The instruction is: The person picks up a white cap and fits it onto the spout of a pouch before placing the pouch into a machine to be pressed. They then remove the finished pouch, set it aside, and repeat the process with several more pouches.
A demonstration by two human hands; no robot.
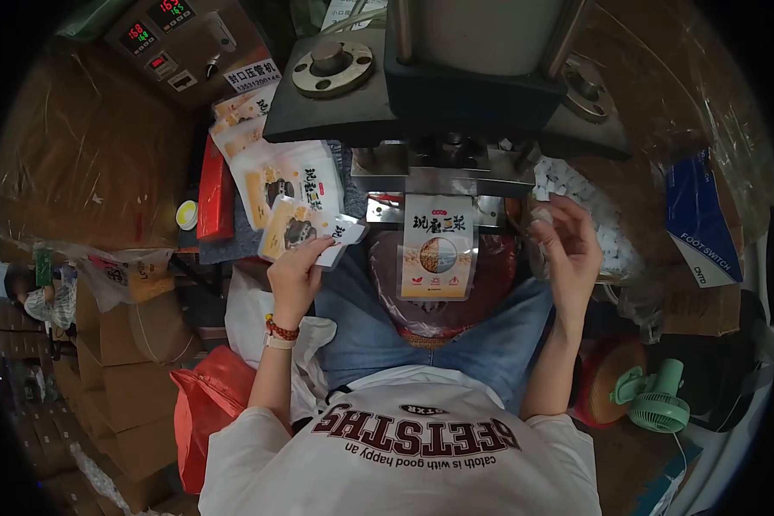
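My left hand (299,262) grips a printed white pouch (305,228) by its lower edge, just in front of a stack of like pouches (285,176) on the bench. My right hand (568,245) is raised beside the sealing machine's jaws (443,168), fingers curled around something small and pale that I cannot make out. Between the hands a printed pouch (439,247) hangs upright from the jaws, over a clear bag (482,310) on my lap.
The machine head (456,82) fills the top centre, with a control box (176,43) showing red digits at top left. A red box (215,189) lies left of the pouches. A foot switch box (701,219), a green fan (658,400), cardboard cartons (133,378) and another person (43,297) surround me.
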